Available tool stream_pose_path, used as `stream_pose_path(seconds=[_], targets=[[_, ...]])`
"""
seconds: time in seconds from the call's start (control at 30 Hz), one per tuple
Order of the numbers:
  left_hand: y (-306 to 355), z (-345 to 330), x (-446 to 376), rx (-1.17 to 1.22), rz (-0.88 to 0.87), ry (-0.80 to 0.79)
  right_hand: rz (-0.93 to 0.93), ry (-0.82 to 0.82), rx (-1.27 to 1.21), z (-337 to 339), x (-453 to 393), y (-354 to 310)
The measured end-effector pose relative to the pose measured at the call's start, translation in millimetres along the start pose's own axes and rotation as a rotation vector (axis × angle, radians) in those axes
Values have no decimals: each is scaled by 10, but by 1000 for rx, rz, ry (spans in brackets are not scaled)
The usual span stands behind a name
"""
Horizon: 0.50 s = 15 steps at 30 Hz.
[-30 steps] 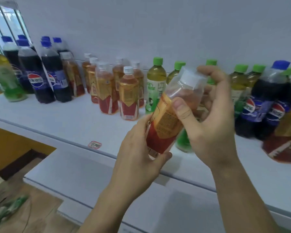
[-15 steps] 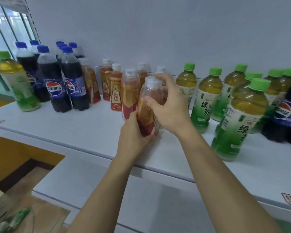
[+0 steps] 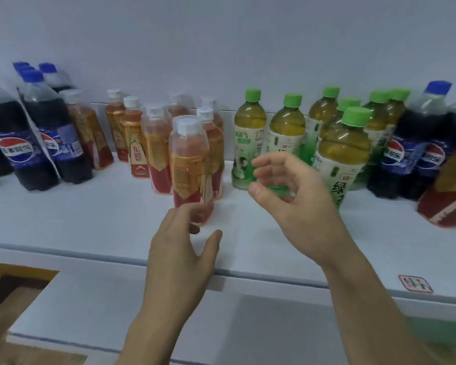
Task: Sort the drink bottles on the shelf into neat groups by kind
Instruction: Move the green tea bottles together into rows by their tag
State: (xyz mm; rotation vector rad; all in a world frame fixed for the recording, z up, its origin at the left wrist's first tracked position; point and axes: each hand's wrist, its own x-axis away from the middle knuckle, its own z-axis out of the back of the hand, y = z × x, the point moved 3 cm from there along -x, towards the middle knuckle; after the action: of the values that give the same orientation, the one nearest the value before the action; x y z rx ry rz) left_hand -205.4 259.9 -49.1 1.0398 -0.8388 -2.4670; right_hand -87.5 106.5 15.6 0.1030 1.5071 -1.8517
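Note:
An orange drink bottle [image 3: 189,164] with a white cap and gold-red label stands upright on the white shelf [image 3: 95,219], at the front of a cluster of like bottles [image 3: 137,143]. My left hand [image 3: 182,254] hovers just below its base, fingers relaxed and holding nothing. My right hand [image 3: 292,191] is to the bottle's right, fingers loosely curved and empty. Green tea bottles [image 3: 287,133] with green caps stand right of centre. Dark cola bottles [image 3: 34,133] with blue caps stand at the left; more cola bottles [image 3: 416,146] are at the right.
One orange bottle [image 3: 448,196] sits at the far right edge beside the right cola bottles. A small red-bordered price tag [image 3: 415,283] is on the shelf's front edge. A lower white shelf [image 3: 116,312] lies below, and a white wall [image 3: 221,43] backs the bottles.
Both hands carried the orange bottle to the orange cluster, set it upright and let go. They have since drawn back from it, the right hand moving off to the right.

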Motion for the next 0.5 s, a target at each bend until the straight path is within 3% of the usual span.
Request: stream_pose_path(seconds=[0.1, 0.23, 0.33, 0.5], targets=[[489, -343, 36, 63, -188, -255, -34, -45, -42, 516, 284, 46], [1051, -982, 222, 46, -427, -629, -53, 87, 33, 1351, 603, 137], [1393, -1438, 308, -82, -552, -719, -84, 211, 87, 2012, 754, 293], [1877, -2035, 352, -214, -531, -796, -52, 452, 133, 2927, 562, 591]])
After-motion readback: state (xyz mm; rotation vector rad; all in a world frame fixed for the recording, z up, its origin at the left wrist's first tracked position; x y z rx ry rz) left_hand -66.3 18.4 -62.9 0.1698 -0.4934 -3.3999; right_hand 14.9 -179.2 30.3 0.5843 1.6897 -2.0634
